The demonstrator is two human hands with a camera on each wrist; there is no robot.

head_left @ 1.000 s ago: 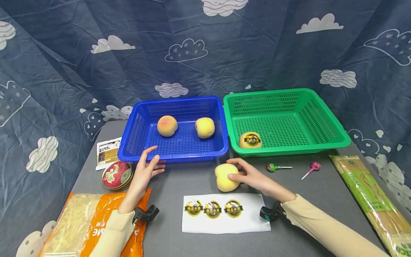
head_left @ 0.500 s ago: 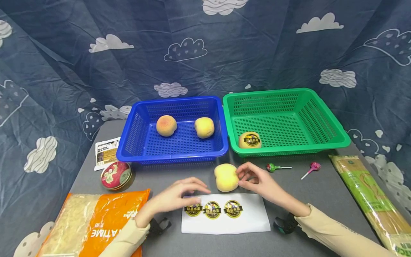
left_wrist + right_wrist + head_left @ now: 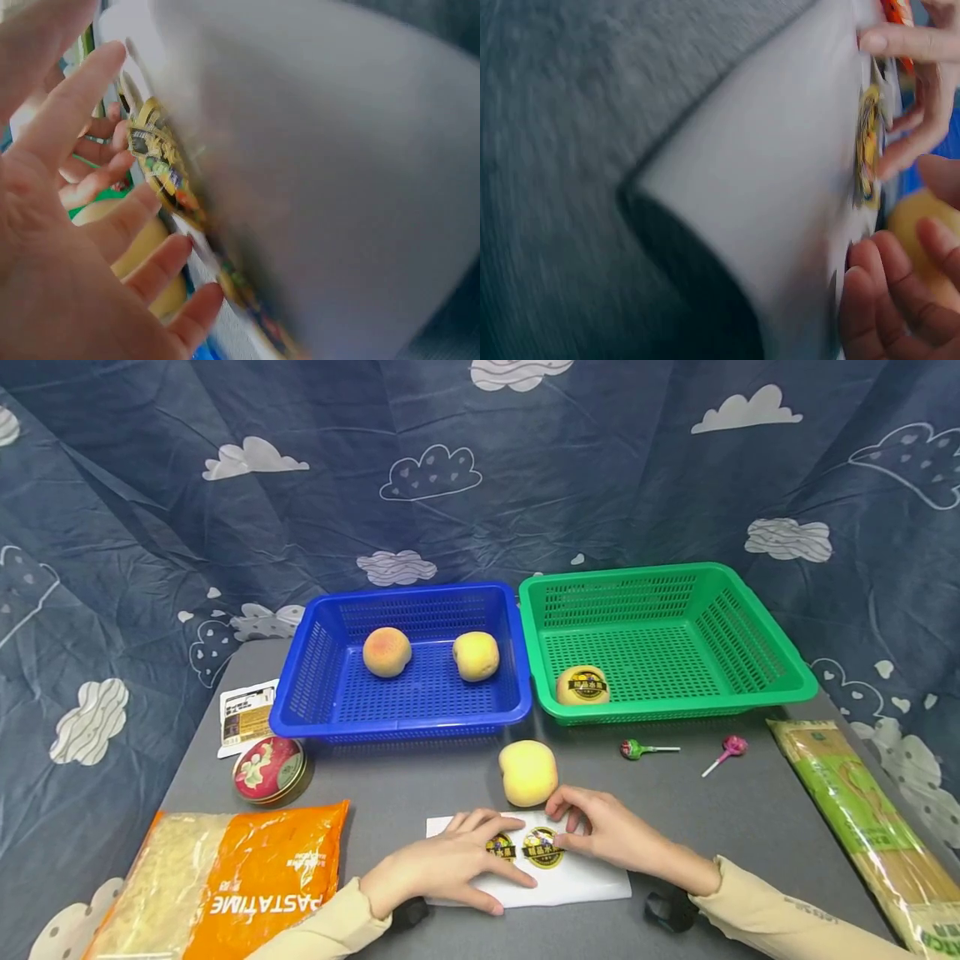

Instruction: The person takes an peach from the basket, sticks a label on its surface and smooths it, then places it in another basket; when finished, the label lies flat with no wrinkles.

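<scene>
A white sheet (image 3: pixel 558 890) of round black-and-gold fruit stickers lies near the front of the grey table. My left hand (image 3: pixel 467 862) spreads over its left part, fingers extended, hiding the leftmost sticker and part of the middle one (image 3: pixel 497 847). Beside the right sticker (image 3: pixel 543 848), my right hand (image 3: pixel 617 833) hovers with loosely bent fingers, nothing between them. In the right wrist view, its fingertips (image 3: pixel 866 259) are right at the paper. Just behind the sheet sits a yellow peach (image 3: pixel 528 773), untouched.
A blue basket (image 3: pixel 401 727) holds two peaches; the green basket (image 3: pixel 675 703) beside it holds one stickered peach. Two lollipops (image 3: pixel 633 749) lie to the right, near a long noodle pack (image 3: pixel 862 818). Leftward are a red tin (image 3: pixel 268 768), a white packet (image 3: pixel 247 714) and an orange pasta bag (image 3: pixel 255 877).
My left hand has come from the blue basket's front edge rightward onto the sticker sheet. My right hand has let go of the yellow peach and moved toward the sheet.
</scene>
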